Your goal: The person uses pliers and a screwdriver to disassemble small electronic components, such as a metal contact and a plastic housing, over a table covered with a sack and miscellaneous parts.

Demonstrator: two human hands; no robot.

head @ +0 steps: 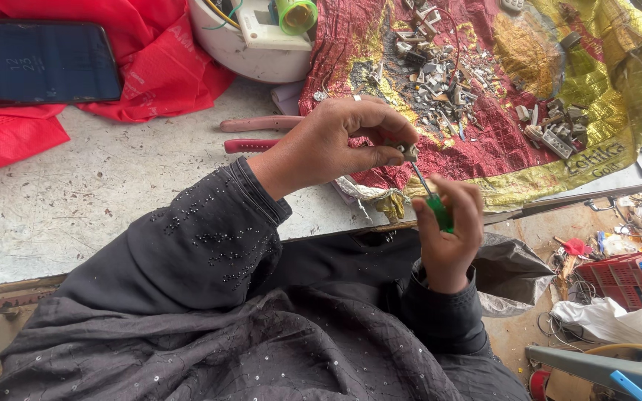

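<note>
My left hand [339, 145] pinches a small grey metal part [409, 151] between thumb and fingers, above the table's front edge. My right hand [449, 230] grips a screwdriver by its green handle [440, 213]; its thin shaft [420, 178] rises to the part, tip against it. Both arms wear dark sequined sleeves. A ring sits on one finger of the left hand.
Many small metal parts [440, 82] lie heaped on a red and gold cloth [514, 141]. Pink-handled pliers [258, 132] rest behind the left hand. A white bowl [247, 52], a dark phone [35, 61] on red fabric, and floor clutter with a red crate [622, 278] are around.
</note>
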